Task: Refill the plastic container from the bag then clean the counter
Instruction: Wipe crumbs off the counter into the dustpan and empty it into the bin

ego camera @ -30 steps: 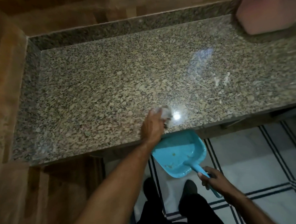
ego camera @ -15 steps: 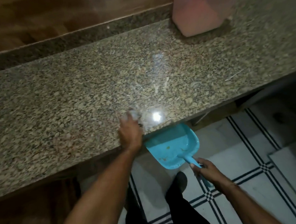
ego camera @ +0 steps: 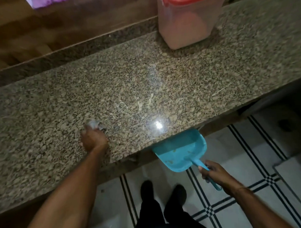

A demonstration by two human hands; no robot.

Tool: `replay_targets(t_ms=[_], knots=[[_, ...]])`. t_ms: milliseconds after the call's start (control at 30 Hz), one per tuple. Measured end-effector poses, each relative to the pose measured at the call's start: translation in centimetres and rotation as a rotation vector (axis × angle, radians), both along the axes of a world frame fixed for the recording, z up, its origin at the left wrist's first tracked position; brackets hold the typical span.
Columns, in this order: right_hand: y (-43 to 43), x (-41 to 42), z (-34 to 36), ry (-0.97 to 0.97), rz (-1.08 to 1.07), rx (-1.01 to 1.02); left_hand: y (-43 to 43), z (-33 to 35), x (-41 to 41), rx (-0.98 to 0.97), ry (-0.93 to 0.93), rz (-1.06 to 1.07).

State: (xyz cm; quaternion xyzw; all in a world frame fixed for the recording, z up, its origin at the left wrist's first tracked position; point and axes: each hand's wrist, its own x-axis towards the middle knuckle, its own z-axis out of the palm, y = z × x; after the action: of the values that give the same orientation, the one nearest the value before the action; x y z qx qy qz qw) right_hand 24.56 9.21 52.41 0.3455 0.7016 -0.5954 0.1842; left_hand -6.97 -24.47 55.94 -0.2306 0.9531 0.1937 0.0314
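On the head camera, my left hand [ego camera: 93, 139], bunched round a cloth [ego camera: 93, 124], has slid from beside the dustpan [ego camera: 180, 152] to well left of it on the counter [ego camera: 179, 88], my right hand [ego camera: 217, 175] gripping its handle, the lidded container [ego camera: 185, 28] far behind it, so I judge the refill done and another sweep coming.

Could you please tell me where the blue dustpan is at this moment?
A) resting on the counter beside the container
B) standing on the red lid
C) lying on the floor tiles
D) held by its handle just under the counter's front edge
D: the right hand grips the handle of the dustpan, whose mouth is tucked under the front edge of the counter.
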Motion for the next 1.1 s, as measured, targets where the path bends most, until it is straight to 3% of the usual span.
replay_targets(t_ms=[100, 233, 300, 467, 533, 600, 833, 900, 967, 1033, 1100], knots=[[0.7, -0.9, -0.3, 0.021, -0.023, -0.013, 6.8, 0.4, 0.2, 0.069, 0.059, -0.185], [1.3, -1.4, -0.4, 0.022, -0.036, -0.054, 14.2, 1.0, 2.9, 0.17, 0.112, -0.603], [1.6, -1.4, -0.3, 0.023, -0.046, -0.067, 13.6, 1.3, 1.8, 0.248, 0.168, -0.573], [2.1, -1.3, -0.6, -0.02, -0.084, -0.075, 4.3, 0.4, -6.1, 0.001, 0.113, -0.129], [2.0, -1.4, -0.8, -0.035, -0.124, -0.073, 3.9, -0.2, -7.8, -0.04, 0.061, -0.086], [1.8, -1.7, -0.9, -0.047, -0.15, -0.078, 6.6, -0.3, -8.0, -0.067, 0.08, -0.232], [1.7, -1.7, -1.2, -0.094, -0.135, -0.037, 16.1, 0.4, -1.8, 0.139, 0.123, -0.981], [1.8, -1.3, -1.0, -0.092, -0.107, -0.031, 14.5, 0.7, -3.9, 0.17, 0.195, -0.858], [1.9, -0.7, -0.9, -0.099, -0.084, -0.028, 11.6, 0.1, -7.2, -0.015, 0.262, -0.635], [1.7, -0.1, -0.8, -0.106, -0.086, -0.028, 8.2, -0.2, -9.1, -0.059, 0.146, -0.38], [1.3, 0.5, -0.9, -0.118, -0.096, -0.029, 7.5, -0.9, -9.1, -0.143, 0.105, -0.332]])
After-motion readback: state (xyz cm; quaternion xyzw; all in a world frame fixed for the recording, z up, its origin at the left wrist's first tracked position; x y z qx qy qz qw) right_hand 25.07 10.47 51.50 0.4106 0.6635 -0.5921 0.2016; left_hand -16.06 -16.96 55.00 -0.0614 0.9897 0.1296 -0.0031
